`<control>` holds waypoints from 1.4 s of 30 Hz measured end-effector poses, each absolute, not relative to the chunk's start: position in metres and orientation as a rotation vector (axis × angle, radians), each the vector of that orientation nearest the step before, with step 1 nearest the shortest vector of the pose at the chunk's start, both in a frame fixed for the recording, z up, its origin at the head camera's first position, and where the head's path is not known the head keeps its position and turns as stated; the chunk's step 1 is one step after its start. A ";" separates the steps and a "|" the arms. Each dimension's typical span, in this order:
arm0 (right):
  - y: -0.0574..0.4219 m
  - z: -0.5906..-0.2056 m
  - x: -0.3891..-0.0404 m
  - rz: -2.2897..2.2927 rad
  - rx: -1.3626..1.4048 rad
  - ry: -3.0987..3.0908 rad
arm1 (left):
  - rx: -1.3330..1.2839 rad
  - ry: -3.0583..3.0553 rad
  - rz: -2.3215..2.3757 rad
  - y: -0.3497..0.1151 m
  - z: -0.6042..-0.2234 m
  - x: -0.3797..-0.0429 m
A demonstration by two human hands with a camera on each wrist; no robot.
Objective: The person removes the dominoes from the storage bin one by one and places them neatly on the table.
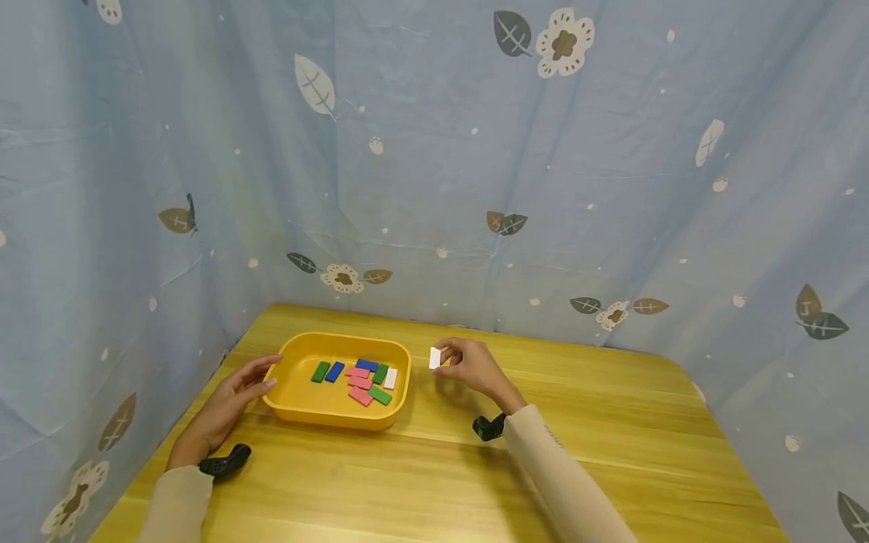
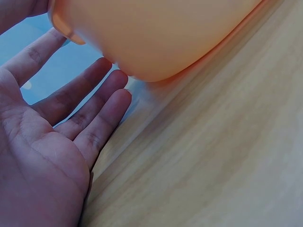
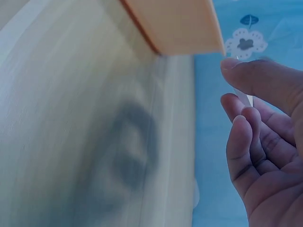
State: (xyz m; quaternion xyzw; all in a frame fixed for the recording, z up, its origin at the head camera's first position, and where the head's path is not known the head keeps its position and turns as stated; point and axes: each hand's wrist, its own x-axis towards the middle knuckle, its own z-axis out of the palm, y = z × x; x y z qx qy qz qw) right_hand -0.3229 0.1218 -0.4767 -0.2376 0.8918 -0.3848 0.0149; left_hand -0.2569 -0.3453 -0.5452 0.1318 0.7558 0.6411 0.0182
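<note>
My right hand (image 1: 475, 368) pinches a small white rectangular block (image 1: 435, 358) between thumb and fingers, upright above the table just right of the yellow tray (image 1: 319, 414). In the right wrist view, the thumb and fingers (image 3: 270, 137) mostly hide the block. At the tray's left end, my left hand (image 1: 227, 403) holds the rim, thumb over it. Left fingertips (image 2: 120, 97) meet the outer wall in the left wrist view. Inside the tray lie pink blocks (image 1: 360, 396), green blocks (image 1: 320, 372), blue blocks (image 1: 334, 372) and another white block (image 1: 390, 378), mostly toward the right side.
The tray stands on a yellow wood-grain table (image 1: 611, 437), left of its middle. A blue patterned curtain (image 1: 421, 166) hangs behind and along both sides. Each wrist wears a black device, such as the right one (image 1: 489, 427).
</note>
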 end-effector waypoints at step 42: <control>0.197 -0.526 -0.344 -1.322 -0.393 2.665 | 0.388 2.351 1.991 -0.346 -0.545 -0.258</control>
